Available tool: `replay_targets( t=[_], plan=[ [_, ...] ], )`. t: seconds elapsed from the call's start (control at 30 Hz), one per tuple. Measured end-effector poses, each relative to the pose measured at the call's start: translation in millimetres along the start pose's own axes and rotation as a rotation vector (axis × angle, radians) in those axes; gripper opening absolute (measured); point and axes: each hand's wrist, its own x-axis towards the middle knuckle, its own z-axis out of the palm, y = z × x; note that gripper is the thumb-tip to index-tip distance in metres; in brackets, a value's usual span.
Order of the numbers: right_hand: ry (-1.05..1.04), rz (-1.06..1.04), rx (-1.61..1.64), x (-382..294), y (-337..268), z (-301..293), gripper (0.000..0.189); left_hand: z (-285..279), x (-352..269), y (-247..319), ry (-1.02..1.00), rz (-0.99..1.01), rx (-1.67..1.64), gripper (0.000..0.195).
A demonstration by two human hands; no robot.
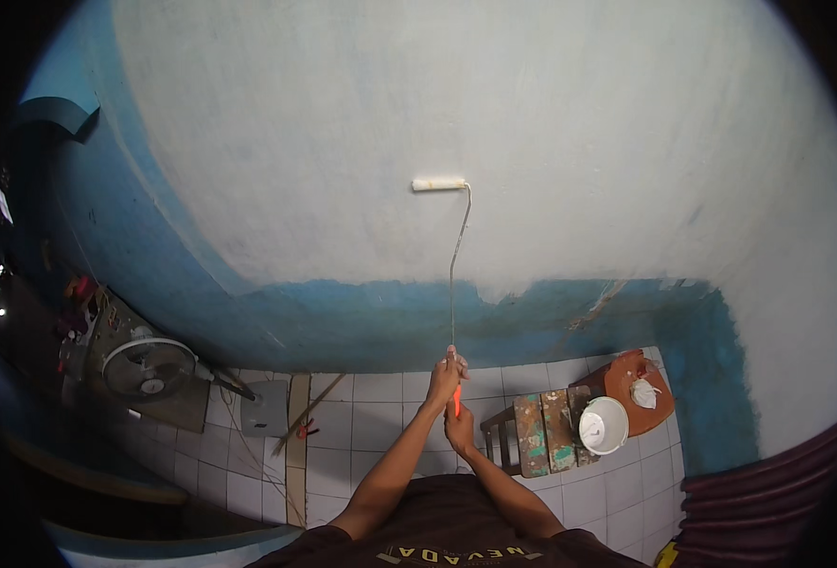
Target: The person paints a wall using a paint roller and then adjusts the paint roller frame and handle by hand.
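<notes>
Both hands grip one paint roller. My left hand point(444, 376) is wrapped around the upper part, where the thin metal rod point(454, 284) meets the grip. Lower down, my right hand point(459, 427) closes on the orange handle point(457, 399), most of which the fingers hide. The rod bends up to a white roller sleeve point(439, 184), which appears to lie against the wall. White paint point(361, 142) covers the upper wall, and an uneven edge divides it from the blue paint point(368, 323) below.
To the right, a paint-spattered wooden stool point(544, 433) stands beside a white bucket point(603, 426) with white paint inside. An orange-brown plastic stool point(627, 383) carries a white crumpled item point(645, 392). A pedestal fan point(150, 369) is at left; a dark red curtain point(766, 490) hangs lower right.
</notes>
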Motion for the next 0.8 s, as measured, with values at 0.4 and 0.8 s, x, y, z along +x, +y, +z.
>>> replay_targets(
  t=[0.4,0.8],
  plan=[
    [-0.052,0.304,0.282,-34,-37,16,0.058,-34,-11,-13,-0.145,-0.003,-0.193,0.059],
    [0.058,0.178,-0.004,-13,3,14,0.064,-21,7,-35,-0.146,-0.054,-0.008,0.065]
  ],
)
